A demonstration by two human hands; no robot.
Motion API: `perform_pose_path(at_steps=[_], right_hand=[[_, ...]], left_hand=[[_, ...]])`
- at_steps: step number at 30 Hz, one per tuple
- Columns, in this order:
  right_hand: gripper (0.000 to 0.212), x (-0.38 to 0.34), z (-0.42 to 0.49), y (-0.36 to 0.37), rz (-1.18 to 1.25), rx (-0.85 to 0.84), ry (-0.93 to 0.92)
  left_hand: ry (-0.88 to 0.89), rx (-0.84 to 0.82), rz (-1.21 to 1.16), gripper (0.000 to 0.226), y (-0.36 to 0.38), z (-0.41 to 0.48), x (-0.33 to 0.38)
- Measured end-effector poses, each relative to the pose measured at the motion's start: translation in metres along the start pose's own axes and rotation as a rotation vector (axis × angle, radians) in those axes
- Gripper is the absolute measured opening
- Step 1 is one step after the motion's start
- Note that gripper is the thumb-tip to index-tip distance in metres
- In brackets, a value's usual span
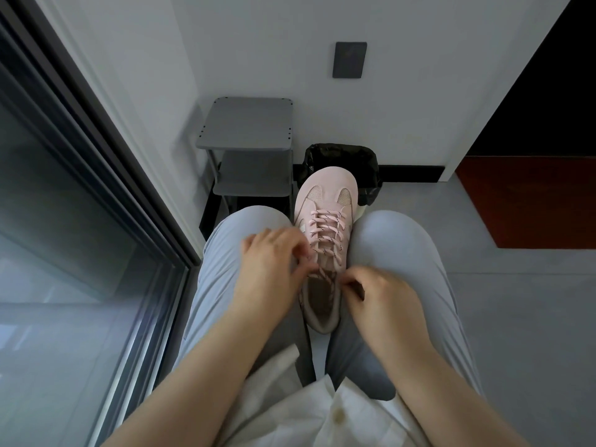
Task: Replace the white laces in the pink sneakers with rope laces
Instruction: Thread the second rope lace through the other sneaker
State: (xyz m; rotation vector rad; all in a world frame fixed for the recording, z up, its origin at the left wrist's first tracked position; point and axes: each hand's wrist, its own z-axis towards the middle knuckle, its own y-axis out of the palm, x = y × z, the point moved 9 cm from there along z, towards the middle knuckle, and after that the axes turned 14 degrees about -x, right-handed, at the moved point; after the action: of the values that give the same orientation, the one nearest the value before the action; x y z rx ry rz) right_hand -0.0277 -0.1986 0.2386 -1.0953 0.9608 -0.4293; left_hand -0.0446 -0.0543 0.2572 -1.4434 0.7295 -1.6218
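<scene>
Our left hand [274,262] has its fingers curled in at the sneaker's [325,195] top left eyelets, but blur hides whether they grip the lace [325,235]. The sneaker sits wedged between our knees, toe pointing away, with the rope lace already crossing up its front. Our right hand [383,295] pinches a lace end, thumb against fingertips, just beside the collar's right edge.

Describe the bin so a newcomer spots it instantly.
From the white back wall, drop to the grey tiered stand at its foot. The bin stands just right of it, partly behind the toe of the pink sneaker. It alone wears a crinkled black bag.
</scene>
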Motion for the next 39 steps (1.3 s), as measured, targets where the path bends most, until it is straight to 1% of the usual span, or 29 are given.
perform_pose_path(at_steps=[1, 3, 4, 6, 7, 8, 10, 11, 12, 14, 16, 19, 20, 22, 24, 25, 26, 28, 29, 31, 35, 36, 38, 39], right_hand=[[0.019, 0.000, 0.000, -0.002, 0.013, 0.017, -0.003], [0.027, -0.003, 0.003, -0.007, -0.045, 0.048, -0.002], [0.034, -0.005, 0.006, -0.008, -0.107, 0.053, 0.003], [0.047, -0.007, 0.017, -0.007, -0.231, 0.037, 0.025], [0.052, -0.008, 0.024, -0.007, -0.273, 0.018, 0.029], [0.054, -0.009, 0.030, -0.005, -0.306, -0.011, 0.023], [0.053, -0.013, 0.041, 0.002, -0.334, -0.119, 0.004], [0.049, -0.012, 0.047, 0.005, -0.277, -0.187, 0.011], [0.044, -0.007, 0.052, 0.006, -0.171, -0.241, 0.040], [0.031, 0.004, 0.062, 0.005, 0.023, -0.276, 0.088], [0.023, 0.013, 0.074, 0.004, 0.130, -0.268, 0.109], [0.021, 0.030, 0.092, 0.012, 0.312, -0.252, 0.176], [0.021, 0.037, 0.098, 0.015, 0.360, -0.229, 0.205], [0.020, 0.049, 0.107, 0.024, 0.432, -0.176, 0.248], [0.020, 0.059, 0.116, 0.036, 0.494, -0.131, 0.272], [0.019, 0.063, 0.120, 0.044, 0.522, -0.112, 0.278], [0.018, 0.066, 0.123, 0.053, 0.542, -0.100, 0.282], [0.018, 0.073, 0.129, 0.077, 0.562, -0.105, 0.296], [0.018, 0.076, 0.131, 0.091, 0.580, -0.116, 0.306], [0.020, 0.085, 0.136, 0.120, 0.619, -0.156, 0.348], [0.019, 0.101, 0.143, 0.187, 0.631, -0.307, 0.448], [0.019, 0.103, 0.144, 0.206, 0.627, -0.347, 0.460], [0.020, 0.108, 0.144, 0.239, 0.606, -0.416, 0.479], [0.019, 0.111, 0.145, 0.252, 0.604, -0.435, 0.493]], left_hand=[[-0.053, -0.018, 0.004, 0.032, -0.004, 0.002, -0.006], [-0.123, -0.109, 0.112, 0.043, -0.003, 0.006, -0.013], [-0.148, -0.184, 0.194, 0.058, 0.003, 0.009, -0.014], [-0.145, -0.328, 0.358, 0.096, 0.019, 0.017, -0.011], [-0.127, -0.365, 0.419, 0.105, 0.026, 0.021, -0.007], [-0.104, -0.386, 0.467, 0.107, 0.032, 0.023, -0.003], [-0.063, -0.389, 0.521, 0.100, 0.038, 0.029, 0.001], [-0.043, -0.386, 0.535, 0.095, 0.040, 0.032, 0.002], [-0.032, -0.385, 0.538, 0.092, 0.042, 0.035, 0.002], [-0.050, -0.401, 0.501, 0.089, 0.046, 0.042, -0.003], [-0.129, -0.456, 0.367, 0.087, 0.049, 0.050, -0.012], [-0.252, -0.530, 0.044, 0.080, 0.051, 0.063, -0.030], [-0.299, -0.567, -0.008, 0.078, 0.051, 0.067, -0.037], [-0.403, -0.707, -0.081, 0.066, 0.056, 0.071, -0.056], [-0.497, -0.840, -0.230, 0.048, 0.065, 0.070, -0.075], [-0.541, -0.888, -0.276, 0.039, 0.069, 0.069, -0.084], [-0.574, -0.938, -0.272, 0.032, 0.074, 0.067, -0.094], [-0.602, -1.026, -0.190, 0.034, 0.091, 0.064, -0.112], [-0.603, -1.044, -0.143, 0.037, 0.099, 0.063, -0.121], [-0.608, -1.027, -0.094, 0.035, 0.116, 0.064, -0.136], [-0.640, -0.894, -0.120, 0.031, 0.147, 0.064, -0.169], [-0.656, -0.885, -0.144, 0.027, 0.158, 0.061, -0.177], [-0.673, -0.934, -0.198, 0.023, 0.185, 0.055, -0.187], [-0.653, -0.966, -0.202, 0.024, 0.199, 0.053, -0.192]])
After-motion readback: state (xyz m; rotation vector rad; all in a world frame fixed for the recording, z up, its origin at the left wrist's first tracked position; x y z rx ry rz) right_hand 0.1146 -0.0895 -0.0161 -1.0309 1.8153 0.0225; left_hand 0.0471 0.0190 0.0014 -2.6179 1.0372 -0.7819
